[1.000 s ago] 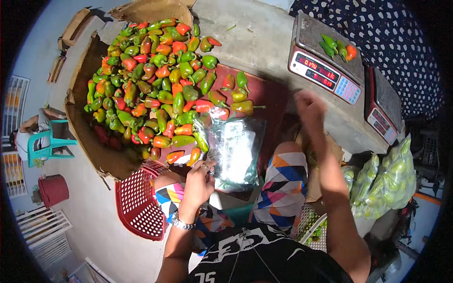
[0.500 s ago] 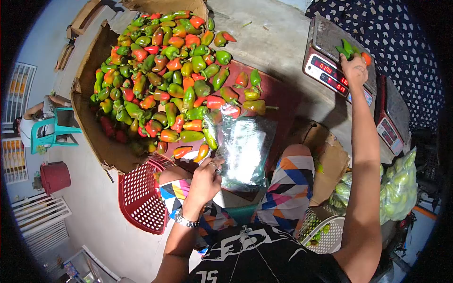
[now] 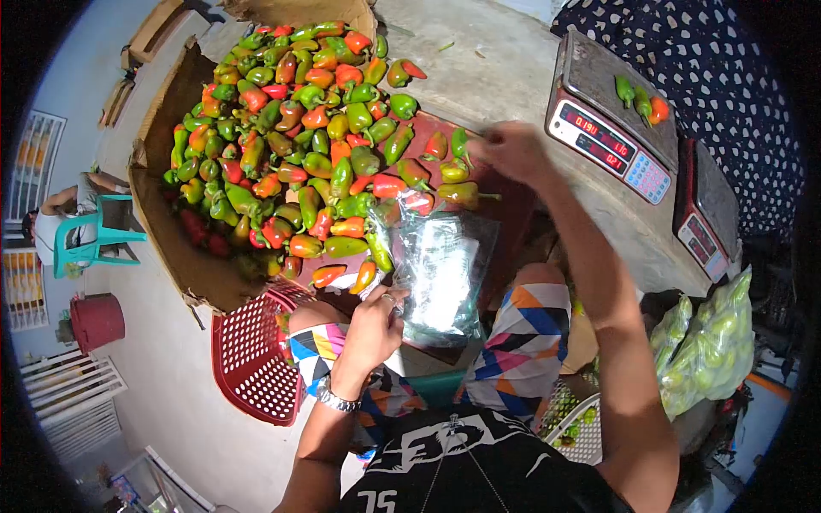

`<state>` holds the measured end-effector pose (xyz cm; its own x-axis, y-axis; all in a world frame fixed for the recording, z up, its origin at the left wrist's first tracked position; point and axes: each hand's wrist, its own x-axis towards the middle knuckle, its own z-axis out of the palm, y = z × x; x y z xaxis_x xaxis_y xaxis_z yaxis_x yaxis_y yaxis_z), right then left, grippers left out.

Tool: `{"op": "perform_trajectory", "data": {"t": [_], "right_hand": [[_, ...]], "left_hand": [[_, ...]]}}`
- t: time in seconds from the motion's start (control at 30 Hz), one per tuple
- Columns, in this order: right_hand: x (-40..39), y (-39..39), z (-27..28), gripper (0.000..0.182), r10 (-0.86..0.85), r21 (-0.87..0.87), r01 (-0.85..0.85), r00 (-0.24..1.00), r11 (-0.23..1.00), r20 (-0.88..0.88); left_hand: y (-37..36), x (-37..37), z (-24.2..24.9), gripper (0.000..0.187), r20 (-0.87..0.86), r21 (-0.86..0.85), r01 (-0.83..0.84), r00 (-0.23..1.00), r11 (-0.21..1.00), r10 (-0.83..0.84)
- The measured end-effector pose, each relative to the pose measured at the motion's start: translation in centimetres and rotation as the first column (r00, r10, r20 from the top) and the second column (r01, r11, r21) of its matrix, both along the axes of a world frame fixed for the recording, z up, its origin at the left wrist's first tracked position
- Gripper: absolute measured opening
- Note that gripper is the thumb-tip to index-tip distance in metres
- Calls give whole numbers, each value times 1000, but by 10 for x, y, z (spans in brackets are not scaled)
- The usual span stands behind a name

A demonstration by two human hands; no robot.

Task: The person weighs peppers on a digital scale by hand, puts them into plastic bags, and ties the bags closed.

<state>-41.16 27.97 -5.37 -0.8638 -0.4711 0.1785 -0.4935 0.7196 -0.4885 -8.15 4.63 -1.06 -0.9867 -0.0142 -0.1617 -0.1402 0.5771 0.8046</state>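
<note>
My left hand (image 3: 378, 318) is closed at the lower left edge of a clear plastic bag (image 3: 443, 274) lying on the red surface by my lap. Over the right side of that surface, my right hand (image 3: 510, 152) is blurred, its fingertips beside a green pepper (image 3: 460, 143) near the edge of the pile. A large heap of green, red and orange peppers (image 3: 299, 158) spreads over cardboard and the red surface. Three peppers (image 3: 637, 99), two green and one orange, rest on the plate of a digital scale (image 3: 603, 141) with lit red digits.
A second scale (image 3: 703, 244) stands beside the first. Bagged green produce (image 3: 714, 350) is at the right. A red perforated basket (image 3: 256, 363) is at my left and a white one (image 3: 603, 432) at my right. A person sits on a teal chair (image 3: 98, 235) far left.
My right hand has let go of the peppers on the scale and moved left to the pepper pile. The scale's digits have changed. My left hand stays at the bag.
</note>
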Motion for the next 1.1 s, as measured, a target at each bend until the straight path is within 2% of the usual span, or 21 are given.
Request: {"op": "perform_trajectory", "data": {"t": [0.03, 0.1, 0.13, 0.17, 0.2, 0.23, 0.33, 0.43, 0.47, 0.5, 0.53, 0.63, 0.73, 0.83, 0.93, 0.97, 1.0, 1.03, 1.07, 1.1], "right_hand": [[5, -23, 0, 52, -4, -37, 11, 985, 999, 172], [9, -58, -5, 51, 18, -105, 40, 868, 994, 497], [9, -63, -12, 50, -45, -92, 73, 961, 993, 272], [9, -65, -18, 49, -106, -85, 108, 994, 990, 31], [6, -62, -30, 49, -163, -86, 148, 963, 985, -216], [2, -57, -43, 51, -107, -69, 89, 937, 994, -332], [-6, -39, -61, 46, -69, 12, 71, 988, 997, -137], [-19, -36, -72, 41, -137, -153, 135, 991, 979, -2], [-22, -29, -74, 40, -141, -264, 235, 933, 935, 332], [-22, -24, -52, 39, -84, -331, 361, 776, 872, 625], [-22, -19, -39, 38, 25, -344, 497, 541, 797, 841], [-16, 5, -27, 31, 466, -524, 595, 265, 610, 844], [-8, 15, -27, 33, 667, -619, 607, 189, 497, 721], [3, 25, -20, 32, 643, -704, 582, 364, 408, 674], [-4, 64, -20, 33, 297, -838, 403, 803, 368, 517], [-9, 84, -9, 33, 15, -760, 407, 877, 506, 480], [-11, 101, 21, 33, -254, -651, 443, 895, 616, 368], [-15, 123, 38, 34, -469, -544, 526, 846, 654, 254], [-18, 144, 52, 36, -644, -437, 617, 758, 655, 103], [-18, 160, 69, 38, -698, -348, 655, 716, 671, 0]], "left_hand": [[0, 1, 0, 40, 14, -2, -5, 1000, 1000, 5], [-1, 3, -1, 39, 45, -7, -21, 999, 1000, 22], [-4, 5, -5, 41, 19, -20, -20, 1000, 1000, 20], [-6, 7, -10, 43, -6, -30, -20, 1000, 999, 19], [-8, 8, -13, 45, -33, -37, -17, 999, 999, 16], [-8, 8, -11, 44, -25, -39, -21, 999, 999, 20], [-6, 5, -6, 44, -5, -21, -19, 1000, 1000, 19], [-4, 4, -9, 44, -65, -28, 13, 998, 1000, -15], [-4, 5, -9, 44, -57, -27, 16, 998, 1000, -17], [-4, 5, -10, 45, -50, -27, 17, 999, 999, -19], [-5, 4, -10, 45, -45, -27, 19, 999, 999, -20], [-3, 3, -5, 45, -61, -47, 15, 998, 999, -18], [-1, 1, 1, 43, 71, -28, 12, 997, 1000, -10], [1, 0, 1, 44, 74, -6, 9, 997, 1000, -9], [0, 2, -5, 46, -44, -67, 17, 999, 998, -20], [0, 2, -3, 47, 43, -49, 13, 999, 999, -11], [0, 1, -1, 47, 54, -40, 12, 998, 999, -10], [1, 1, 0, 47, 66, -32, 10, 998, 999, -8], [1, 1, 0, 47, 76, -23, 7, 997, 1000, -5], [1, 2, -2, 48, 55, -38, 16, 998, 999, -14]]}}
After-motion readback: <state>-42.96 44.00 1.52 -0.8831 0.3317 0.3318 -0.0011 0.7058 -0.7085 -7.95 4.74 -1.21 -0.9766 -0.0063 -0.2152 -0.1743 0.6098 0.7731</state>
